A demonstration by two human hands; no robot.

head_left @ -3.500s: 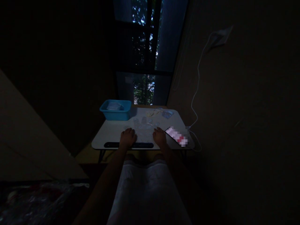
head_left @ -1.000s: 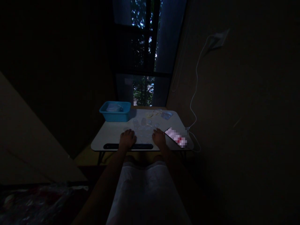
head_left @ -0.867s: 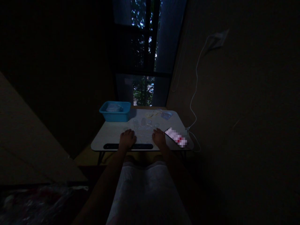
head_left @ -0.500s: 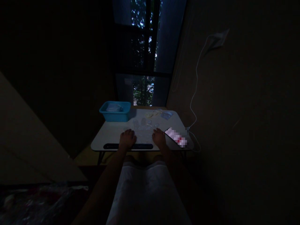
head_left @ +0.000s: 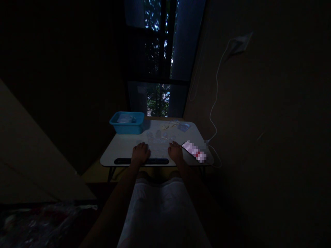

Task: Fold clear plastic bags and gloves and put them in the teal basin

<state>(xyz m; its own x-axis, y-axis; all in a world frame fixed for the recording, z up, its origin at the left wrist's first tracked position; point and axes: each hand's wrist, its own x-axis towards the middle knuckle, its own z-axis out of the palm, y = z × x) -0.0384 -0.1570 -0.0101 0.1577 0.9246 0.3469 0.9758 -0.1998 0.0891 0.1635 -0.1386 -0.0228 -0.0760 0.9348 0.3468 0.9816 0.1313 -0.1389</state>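
Between our left hand (head_left: 141, 152) and right hand (head_left: 175, 151), some clear plastic (head_left: 158, 138) lies on the white table (head_left: 113, 148), pretty hard to make out in this gloom. Both hands are palm-down and released, fingers loosely bent. The left one's wrist crosses the dark slot (head_left: 123, 161) along the table's near edge. Just right of our right hand we've got the phone (head_left: 193, 151), screen lit, with a white cable (head_left: 217, 82) climbing the wall (head_left: 258, 103) farther right. Beyond our left hand, off to its left, sits the blue tub (head_left: 128, 128) with something pale (head_left: 125, 119) in it. Beyond our right hand there's a shiny packet (head_left: 183, 127), plus some pale bits (head_left: 164, 127) we can't identify.
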